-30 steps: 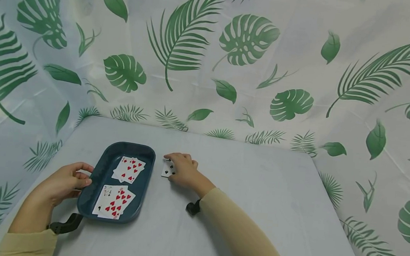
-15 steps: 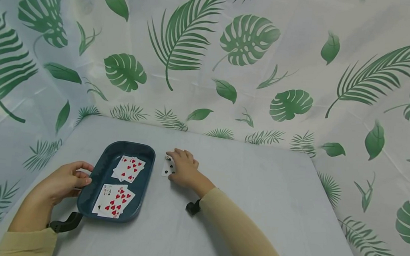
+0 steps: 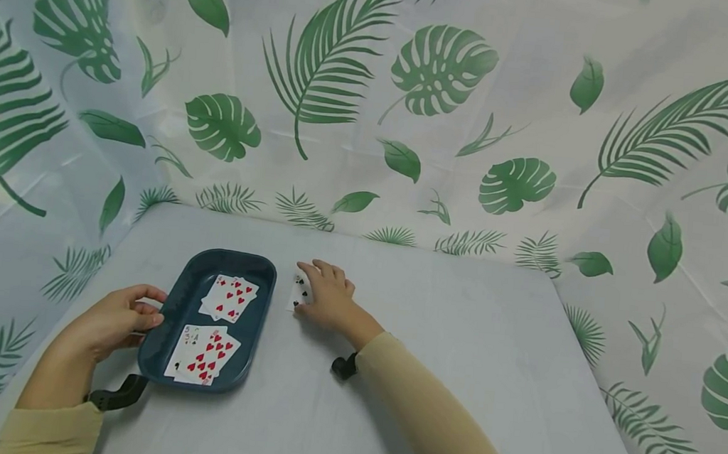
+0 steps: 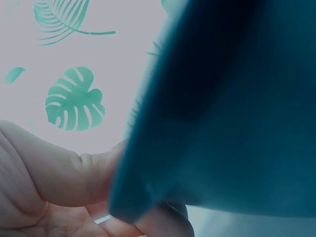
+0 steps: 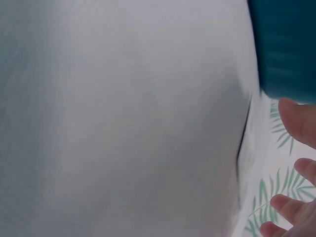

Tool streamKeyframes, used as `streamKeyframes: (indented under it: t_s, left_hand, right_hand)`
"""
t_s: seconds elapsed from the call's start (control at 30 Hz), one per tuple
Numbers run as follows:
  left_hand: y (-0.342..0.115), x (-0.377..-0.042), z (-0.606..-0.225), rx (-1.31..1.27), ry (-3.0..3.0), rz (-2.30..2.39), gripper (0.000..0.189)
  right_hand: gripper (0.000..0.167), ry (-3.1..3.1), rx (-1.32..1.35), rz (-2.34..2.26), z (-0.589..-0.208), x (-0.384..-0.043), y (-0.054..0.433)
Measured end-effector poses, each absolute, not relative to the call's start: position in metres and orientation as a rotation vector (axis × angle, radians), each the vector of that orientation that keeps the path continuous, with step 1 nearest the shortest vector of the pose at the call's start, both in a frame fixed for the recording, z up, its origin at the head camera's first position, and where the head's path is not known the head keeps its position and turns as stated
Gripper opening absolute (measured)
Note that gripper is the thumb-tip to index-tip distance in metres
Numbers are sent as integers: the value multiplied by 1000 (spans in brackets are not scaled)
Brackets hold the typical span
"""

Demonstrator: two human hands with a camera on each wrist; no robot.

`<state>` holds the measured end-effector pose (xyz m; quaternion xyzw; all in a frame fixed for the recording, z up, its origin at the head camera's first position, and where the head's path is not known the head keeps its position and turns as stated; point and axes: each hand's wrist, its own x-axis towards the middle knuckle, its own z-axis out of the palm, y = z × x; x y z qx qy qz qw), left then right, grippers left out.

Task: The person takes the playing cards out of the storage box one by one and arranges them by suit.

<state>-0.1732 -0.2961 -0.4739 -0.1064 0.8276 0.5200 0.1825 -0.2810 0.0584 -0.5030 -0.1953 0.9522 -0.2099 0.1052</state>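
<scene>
A dark blue tray lies at the left of the table, and my left hand pinches its left edge. The left wrist view shows the thumb at the tray's edge, with fingertips under it. Inside the tray are two overlapping groups of face-up playing cards: red cards at the back, and a heart card over black ones at the front. Right of the tray, a playing card with black pips lies on the table. Over it hovers my right hand, fingers spread, partly hiding it.
A pale cloth covers the table. Leaf-patterned curtain rises behind it and at both sides. Dark straps, such as the left wrist's band, sit at the sleeves. In the right wrist view, the tray's wall stands close to the thumb.
My right hand has lifted slightly away and spread its fingers, leaving the black-pipped card on the table. The left hand and the tray have stayed in place.
</scene>
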Motion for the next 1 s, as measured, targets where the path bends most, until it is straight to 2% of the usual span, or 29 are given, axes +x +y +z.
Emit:
streamKeyframes:
  t_s: [0.6,1.0]
  left_hand:
    - [-295,-173,-475,-312,2347,1469,44]
    - [-296,-173,-476,-317,2343,1475,45]
  right_hand:
    - [70,2886,-629,-687,-479,-264,32]
    - [77,2913,-736,-630,-462,-240,4]
